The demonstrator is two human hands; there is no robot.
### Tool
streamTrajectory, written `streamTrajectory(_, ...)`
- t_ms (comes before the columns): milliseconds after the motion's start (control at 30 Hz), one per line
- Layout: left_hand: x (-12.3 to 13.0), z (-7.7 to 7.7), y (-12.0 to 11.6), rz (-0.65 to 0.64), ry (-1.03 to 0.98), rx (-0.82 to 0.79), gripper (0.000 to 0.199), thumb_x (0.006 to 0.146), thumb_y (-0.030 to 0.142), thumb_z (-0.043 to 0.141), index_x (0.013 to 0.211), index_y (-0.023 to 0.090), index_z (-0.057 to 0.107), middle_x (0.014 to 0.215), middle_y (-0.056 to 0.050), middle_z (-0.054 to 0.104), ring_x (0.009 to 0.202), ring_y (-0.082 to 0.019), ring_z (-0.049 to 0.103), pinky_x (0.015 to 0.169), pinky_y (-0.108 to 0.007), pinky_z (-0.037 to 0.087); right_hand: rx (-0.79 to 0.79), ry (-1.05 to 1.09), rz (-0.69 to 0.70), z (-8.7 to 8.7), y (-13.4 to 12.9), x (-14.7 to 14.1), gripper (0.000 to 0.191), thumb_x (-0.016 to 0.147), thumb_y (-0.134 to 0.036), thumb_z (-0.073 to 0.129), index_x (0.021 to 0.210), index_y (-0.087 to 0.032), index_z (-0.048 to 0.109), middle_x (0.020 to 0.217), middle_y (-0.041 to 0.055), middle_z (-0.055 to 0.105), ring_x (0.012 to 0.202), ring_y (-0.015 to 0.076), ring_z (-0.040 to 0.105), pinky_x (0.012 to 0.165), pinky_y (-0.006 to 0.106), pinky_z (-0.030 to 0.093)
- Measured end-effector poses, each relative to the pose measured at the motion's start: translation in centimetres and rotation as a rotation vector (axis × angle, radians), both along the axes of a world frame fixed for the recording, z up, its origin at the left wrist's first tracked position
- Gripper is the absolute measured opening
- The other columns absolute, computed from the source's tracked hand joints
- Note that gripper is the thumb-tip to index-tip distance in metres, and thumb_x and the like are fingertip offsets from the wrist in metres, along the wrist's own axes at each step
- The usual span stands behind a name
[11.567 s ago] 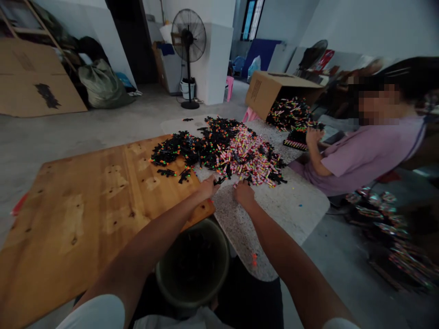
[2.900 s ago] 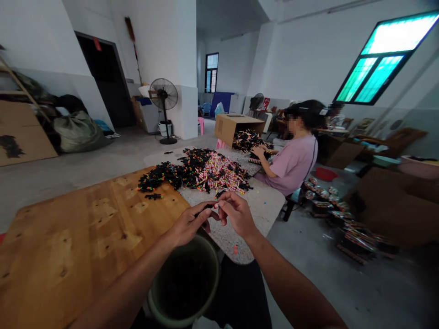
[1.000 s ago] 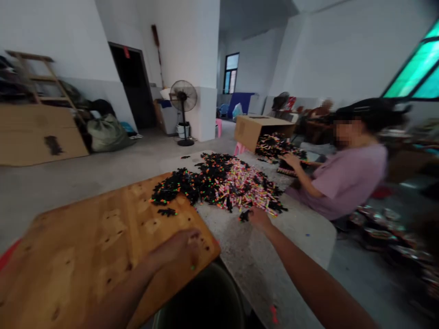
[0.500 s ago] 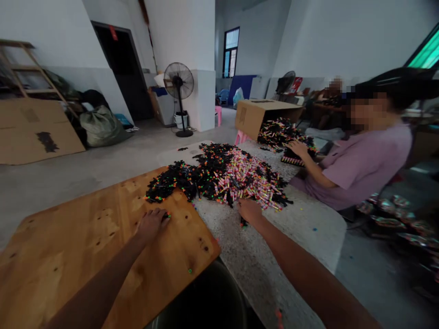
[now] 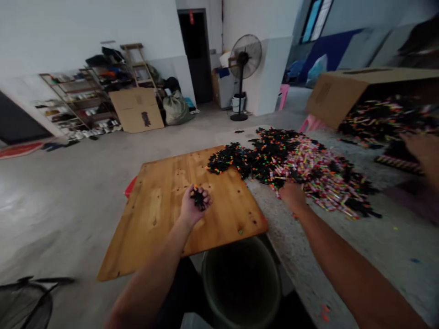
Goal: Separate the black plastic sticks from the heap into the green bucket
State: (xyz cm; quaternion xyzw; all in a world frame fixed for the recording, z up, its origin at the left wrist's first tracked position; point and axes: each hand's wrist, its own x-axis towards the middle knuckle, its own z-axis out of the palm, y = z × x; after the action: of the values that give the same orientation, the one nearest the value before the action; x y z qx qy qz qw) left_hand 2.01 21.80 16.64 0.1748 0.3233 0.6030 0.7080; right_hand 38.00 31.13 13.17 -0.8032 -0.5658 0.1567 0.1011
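My left hand (image 5: 192,206) is palm up above the wooden board (image 5: 154,205), its fingers curled around a few small black plastic pieces (image 5: 199,199) with an orange tip showing. My right hand (image 5: 292,195) reaches to the near edge of the large pile of small pieces (image 5: 274,155). Its fingers are bent down and partly hidden, so what they pinch cannot be made out. The pile mixes black pieces with orange and green tips and pink-white printed tubes (image 5: 322,176). It lies on the speckled stone table (image 5: 291,242) and overlaps the board's far corner.
Below the board's near edge stands a dark round bucket (image 5: 242,283). A tipped cardboard box (image 5: 338,98) spills more pieces at the right, beside a co-worker's hand (image 5: 423,146). Farther back are a standing fan (image 5: 243,59) and a sack (image 5: 176,108).
The view has swung left. My left hand has turned from palm down on the board to palm up, showing black pieces. My right hand stays by the pile's near edge.
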Motion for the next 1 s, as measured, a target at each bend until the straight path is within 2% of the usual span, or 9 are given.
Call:
streamTrajectory(67,1.2,1.7,-0.8,0.047,-0.102,0.066,0.032,0.092,0.044,0.061,0.073,0.02,0.051,0.067,0.002,0.049,0.057,-0.012,0.052,0.061,-0.026,0.049,0.136,0.27,-0.023,0.0,-2.8,-1.0,0.029,0.094,-0.038,0.061,0.105,-0.013,0.07,0.088,0.0154,0.075,0.082,0.0268,0.075,0.068,0.033,0.055)
streamTrajectory(167,3.8,3.7,-2.0,0.109,-0.201,0.118,0.032,0.092,0.042,0.06,0.071,0.021,0.05,0.061,0.004,0.044,0.054,-0.011,0.049,0.059,-0.025,0.047,0.34,0.844,0.021,1.1,-9.7,-4.9,0.032,0.096,-0.05,0.055,0.102,-0.019,0.059,0.069,0.0011,0.066,0.052,0.0156,0.061,0.046,0.023,0.044)
streamTrajectory(267,6.7,5.3,-3.2,0.151,-0.259,0.103,0.03,0.091,0.041,0.06,0.072,0.021,0.05,0.059,0.004,0.044,0.051,-0.01,0.047,0.055,-0.024,0.043,0.482,1.146,0.066,3.2,-16.7,-10.1,0.041,0.093,-0.062,0.061,0.093,-0.022,0.053,0.064,-0.005,0.06,0.042,0.0086,0.048,0.039,0.018,0.038)
streamTrajectory(367,9.2,6.7,-4.7,0.149,-0.289,0.093,0.029,0.09,0.041,0.061,0.073,0.021,0.05,0.059,0.004,0.046,0.048,-0.01,0.046,0.049,-0.022,0.037,0.534,1.374,0.026,5.5,-20.9,-13.9,0.043,0.092,-0.065,0.064,0.092,-0.024,0.05,0.061,-0.0085,0.058,0.037,0.0067,0.042,0.034,0.017,0.035)
streamTrajectory(533,11.6,8.6,-7.5,0.138,-0.328,0.114,0.029,0.092,0.042,0.058,0.074,0.021,0.05,0.058,0.004,0.046,0.046,-0.01,0.044,0.045,-0.022,0.033,0.615,1.47,0.092,7.2,-23.1,-15.8,0.035,0.09,-0.053,0.073,0.096,-0.021,0.06,0.07,-0.0036,0.065,0.051,0.0106,0.058,0.046,0.023,0.051)
streamTrajectory(667,11.6,9.7,-8.7,0.143,-0.347,0.102,0.028,0.092,0.042,0.057,0.075,0.021,0.048,0.058,0.004,0.046,0.046,-0.01,0.044,0.045,-0.023,0.033,0.69,1.33,0.07,7.2,-24.7,-15.9,0.031,0.09,-0.049,0.074,0.095,-0.02,0.064,0.064,-0.0054,0.061,0.043,0.0077,0.048,0.04,0.02,0.04)
streamTrajectory(767,11.1,10.3,-8.8,0.161,-0.338,0.091,0.029,0.092,0.043,0.058,0.075,0.022,0.048,0.057,0.005,0.045,0.045,-0.01,0.043,0.045,-0.022,0.032,0.603,1.302,0.195,7.2,-25.6,-15.6,0.031,0.092,-0.049,0.072,0.097,-0.019,0.068,0.054,-0.0075,0.055,0.039,0.0078,0.045,0.037,0.02,0.035)
streamTrajectory(833,10.9,10.5,-8.9,0.172,-0.334,0.099,0.029,0.093,0.042,0.058,0.076,0.022,0.048,0.057,0.005,0.045,0.045,-0.009,0.043,0.045,-0.022,0.033,0.576,1.322,0.245,7.4,-25.8,-15.4,0.032,0.093,-0.049,0.071,0.101,-0.018,0.071,0.058,-0.0055,0.06,0.043,0.0097,0.052,0.04,0.021,0.041)
streamTrajectory(1000,11.3,10.8,-9.3,0.192,-0.341,0.154,0.028,0.096,0.04,0.056,0.076,0.021,0.049,0.058,0.004,0.048,0.045,-0.009,0.044,0.046,-0.021,0.035,0.679,1.286,0.242,8.1,-25.7,-15.0,0.028,0.091,-0.044,0.074,0.104,-0.02,0.072,0.074,0.0006,0.071,0.059,0.0144,0.065,0.051,0.026,0.055)
